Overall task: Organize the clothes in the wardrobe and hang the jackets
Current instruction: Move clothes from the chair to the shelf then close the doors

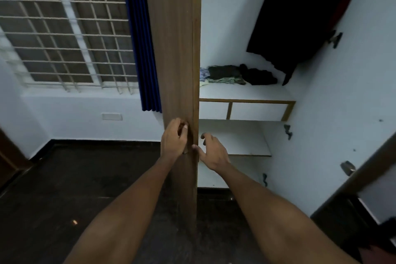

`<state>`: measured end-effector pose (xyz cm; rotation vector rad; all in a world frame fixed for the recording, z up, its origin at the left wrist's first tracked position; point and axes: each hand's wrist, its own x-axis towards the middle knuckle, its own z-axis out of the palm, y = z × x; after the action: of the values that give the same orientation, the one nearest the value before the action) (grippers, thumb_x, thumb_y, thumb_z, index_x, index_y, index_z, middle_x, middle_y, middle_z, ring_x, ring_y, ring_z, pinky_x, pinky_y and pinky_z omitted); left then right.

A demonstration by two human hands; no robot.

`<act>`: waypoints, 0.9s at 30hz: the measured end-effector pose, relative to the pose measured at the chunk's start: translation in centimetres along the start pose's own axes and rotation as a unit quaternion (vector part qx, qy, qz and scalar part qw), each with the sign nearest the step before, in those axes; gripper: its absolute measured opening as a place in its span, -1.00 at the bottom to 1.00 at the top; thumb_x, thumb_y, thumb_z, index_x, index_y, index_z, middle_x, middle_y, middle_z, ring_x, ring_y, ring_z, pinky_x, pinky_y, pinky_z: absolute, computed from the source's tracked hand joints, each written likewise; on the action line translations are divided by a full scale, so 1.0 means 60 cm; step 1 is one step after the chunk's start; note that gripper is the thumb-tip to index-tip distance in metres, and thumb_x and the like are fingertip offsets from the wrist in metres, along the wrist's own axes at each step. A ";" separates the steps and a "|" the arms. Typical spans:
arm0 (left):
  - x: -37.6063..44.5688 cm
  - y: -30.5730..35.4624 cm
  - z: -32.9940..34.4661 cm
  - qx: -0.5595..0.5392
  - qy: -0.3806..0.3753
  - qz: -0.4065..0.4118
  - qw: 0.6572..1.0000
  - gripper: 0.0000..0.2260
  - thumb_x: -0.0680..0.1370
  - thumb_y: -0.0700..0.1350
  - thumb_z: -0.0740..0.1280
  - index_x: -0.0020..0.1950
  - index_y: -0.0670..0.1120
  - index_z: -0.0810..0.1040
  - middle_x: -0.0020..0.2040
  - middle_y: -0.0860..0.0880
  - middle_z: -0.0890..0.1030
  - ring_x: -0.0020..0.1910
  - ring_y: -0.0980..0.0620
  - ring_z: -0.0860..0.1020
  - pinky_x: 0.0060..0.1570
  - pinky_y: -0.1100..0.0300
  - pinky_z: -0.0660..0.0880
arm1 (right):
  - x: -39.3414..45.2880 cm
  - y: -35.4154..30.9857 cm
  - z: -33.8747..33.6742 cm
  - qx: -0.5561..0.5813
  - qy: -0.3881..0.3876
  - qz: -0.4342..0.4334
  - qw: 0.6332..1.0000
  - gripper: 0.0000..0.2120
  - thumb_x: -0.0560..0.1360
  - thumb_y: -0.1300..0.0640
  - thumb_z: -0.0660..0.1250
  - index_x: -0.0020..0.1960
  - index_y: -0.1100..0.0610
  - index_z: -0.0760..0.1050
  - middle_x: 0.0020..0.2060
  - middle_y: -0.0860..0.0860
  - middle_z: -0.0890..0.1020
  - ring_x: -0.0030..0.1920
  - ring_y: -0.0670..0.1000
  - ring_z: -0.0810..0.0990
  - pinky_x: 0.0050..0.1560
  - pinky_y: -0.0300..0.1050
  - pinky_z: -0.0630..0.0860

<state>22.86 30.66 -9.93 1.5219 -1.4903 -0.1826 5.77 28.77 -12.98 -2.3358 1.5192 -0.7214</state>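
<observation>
Both hands are at the brown wardrobe door (175,49), seen edge-on. The left hand (173,140) curls its grip around something small on the door's face, likely the handle, though it is hidden. The right hand (212,152) has its fingers spread apart, thumb touching the door's edge. Inside the wardrobe, the upper shelf (246,92) holds a pile of folded clothes (231,75), dark and patterned. Above them hangs a black jacket (295,19). The lower shelf (242,146) sits under two white drawers (257,111).
</observation>
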 end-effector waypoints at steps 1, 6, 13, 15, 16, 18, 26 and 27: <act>0.006 0.002 0.003 -0.019 -0.005 -0.015 1.000 -0.94 0.68 -0.08 0.26 0.11 0.02 0.51 0.00 0.09 0.60 -0.03 0.14 0.56 -0.06 0.27 0.48 | 0.002 0.006 -0.008 0.009 -0.002 0.009 1.000 -0.46 0.56 -0.37 0.18 0.31 0.02 0.36 0.10 -0.02 0.58 0.08 0.00 0.56 0.01 -0.10 0.52; 0.079 0.021 0.066 -0.029 -0.076 -0.016 0.997 -0.89 0.59 -0.14 0.43 -0.01 0.06 0.55 -0.13 0.12 0.59 -0.15 0.18 0.57 -0.12 0.26 0.54 | 0.030 0.062 -0.041 0.000 0.020 0.061 0.998 -0.50 0.57 -0.38 0.13 0.23 0.01 0.37 -0.02 -0.05 0.57 -0.04 -0.01 0.56 -0.11 -0.07 0.52; 0.136 0.048 0.178 -0.071 -0.100 -0.042 0.992 -0.88 0.56 -0.12 0.45 -0.09 0.10 0.60 -0.21 0.17 0.67 -0.18 0.19 0.64 -0.06 0.08 0.64 | 0.108 0.130 -0.062 -0.027 0.045 0.150 0.987 -0.63 0.69 -0.19 0.08 0.23 0.06 0.44 -0.01 0.05 0.64 -0.02 0.11 0.63 -0.10 0.00 0.54; 0.166 0.052 0.203 -0.062 -0.128 -0.053 0.988 -0.88 0.55 -0.11 0.46 -0.11 0.12 0.64 -0.26 0.22 0.68 -0.23 0.24 0.65 -0.10 0.07 0.67 | 0.137 0.149 -0.070 -0.057 0.046 0.166 0.983 -0.67 0.70 -0.11 0.10 0.23 0.09 0.47 0.00 0.08 0.65 0.00 0.14 0.64 -0.12 -0.02 0.48; 0.203 0.061 0.241 -0.048 -0.137 -0.046 0.988 -0.88 0.55 -0.09 0.47 -0.12 0.14 0.66 -0.27 0.23 0.68 -0.25 0.25 0.65 -0.12 0.06 0.68 | 0.175 0.180 -0.079 -0.082 0.046 0.176 0.980 -0.69 0.70 -0.07 0.11 0.21 0.10 0.49 0.00 0.09 0.66 0.00 0.15 0.64 -0.13 -0.03 0.46; 0.220 0.064 0.248 -0.034 -0.147 -0.055 0.987 -0.89 0.54 -0.06 0.47 -0.13 0.16 0.68 -0.28 0.26 0.68 -0.25 0.27 0.66 -0.15 0.05 0.68 | 0.193 0.177 -0.083 -0.110 0.023 0.182 0.977 -0.73 0.70 0.00 0.13 0.19 0.12 0.53 0.01 0.11 0.67 0.02 0.15 0.65 -0.09 -0.02 0.49; 0.363 0.091 0.359 -0.021 -0.148 -0.135 0.980 -0.91 0.52 -0.06 0.53 -0.16 0.12 0.71 -0.31 0.21 0.70 -0.28 0.23 0.67 -0.11 0.06 0.70 | 0.356 0.265 -0.110 -0.168 -0.019 0.192 0.967 -0.86 0.65 0.16 0.29 0.18 0.11 0.55 0.07 0.10 0.66 0.08 0.12 0.63 0.04 -0.01 0.58; 0.368 0.094 0.359 -0.018 -0.150 -0.139 0.979 -0.91 0.52 -0.06 0.53 -0.17 0.11 0.71 -0.31 0.20 0.70 -0.29 0.23 0.67 -0.11 0.06 0.70 | 0.362 0.273 -0.108 -0.169 -0.021 0.186 0.968 -0.85 0.64 0.16 0.29 0.19 0.11 0.55 0.08 0.10 0.65 0.09 0.12 0.63 0.04 0.00 0.58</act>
<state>9.62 2.44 -6.48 1.7262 -1.4878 -0.6253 -3.27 2.54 -9.54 -2.1604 2.1191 -0.3361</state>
